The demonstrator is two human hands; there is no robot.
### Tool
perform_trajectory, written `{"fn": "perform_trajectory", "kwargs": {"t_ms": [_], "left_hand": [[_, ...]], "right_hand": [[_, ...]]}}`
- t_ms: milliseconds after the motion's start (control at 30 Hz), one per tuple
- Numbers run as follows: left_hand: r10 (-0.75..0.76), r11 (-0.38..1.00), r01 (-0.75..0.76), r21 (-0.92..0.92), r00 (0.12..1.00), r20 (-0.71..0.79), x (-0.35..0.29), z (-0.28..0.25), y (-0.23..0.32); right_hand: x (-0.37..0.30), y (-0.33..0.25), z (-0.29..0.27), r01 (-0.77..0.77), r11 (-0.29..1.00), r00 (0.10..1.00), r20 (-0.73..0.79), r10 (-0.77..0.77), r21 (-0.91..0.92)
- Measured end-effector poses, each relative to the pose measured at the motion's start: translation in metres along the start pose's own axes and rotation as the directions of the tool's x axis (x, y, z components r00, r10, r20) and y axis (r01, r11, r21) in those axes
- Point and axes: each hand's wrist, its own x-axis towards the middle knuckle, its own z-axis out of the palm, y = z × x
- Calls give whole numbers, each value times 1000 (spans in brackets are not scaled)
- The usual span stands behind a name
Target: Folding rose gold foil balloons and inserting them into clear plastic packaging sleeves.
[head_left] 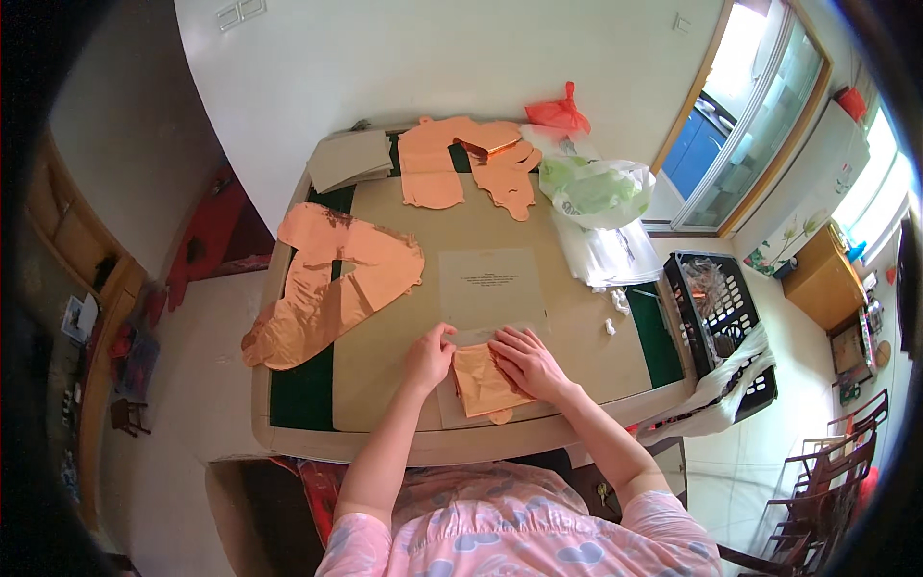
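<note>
A folded rose-gold foil balloon (478, 387) lies at the table's near edge, with a small rounded tab poking out below it. My right hand (531, 363) rests flat on its upper right part, fingers stretched out. At the packet's upper left corner, my left hand (429, 360) is closed, its thumb and forefinger appearing to pinch the edge of a clear plastic bag (492, 288). The bag lies flat beyond the packet and bears small dark print. Whether the foil's far edge is inside the bag is hard to make out.
Flat rose-gold foil balloons lie at left (336, 279) and at the back (431, 173). Grey sheets (348, 162) are stacked at the back left. Clear plastic bags (615, 252), a green-white bag (596, 188) and a red bag (560, 113) lie at right. A black crate (713, 308) stands beside the table.
</note>
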Motion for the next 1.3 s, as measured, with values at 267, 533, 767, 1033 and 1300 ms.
{"fn": "perform_trajectory", "kwargs": {"t_ms": [267, 533, 767, 1033, 1300], "left_hand": [[315, 886, -247, 393, 941, -119, -22, 25, 4], [327, 777, -383, 500, 924, 200, -53, 40, 5], [352, 759, -399, 515, 916, 191, -52, 41, 1], [359, 761, -408, 504, 912, 196, -51, 40, -1], [274, 769, -372, 520, 926, 258, -53, 37, 5]], "right_hand": [[-1, -2, 4, 4, 999, 1000, -18, -4, -37], [-6, 2, 4, -16, 997, 1000, 19, 18, -78], [-31, 10, -14, -175, 948, 966, 141, 218, -267], [-41, -6, -16, -113, 980, 990, 69, 125, -161], [-26, -10, -8, -153, 976, 982, 85, 168, -157]]}}
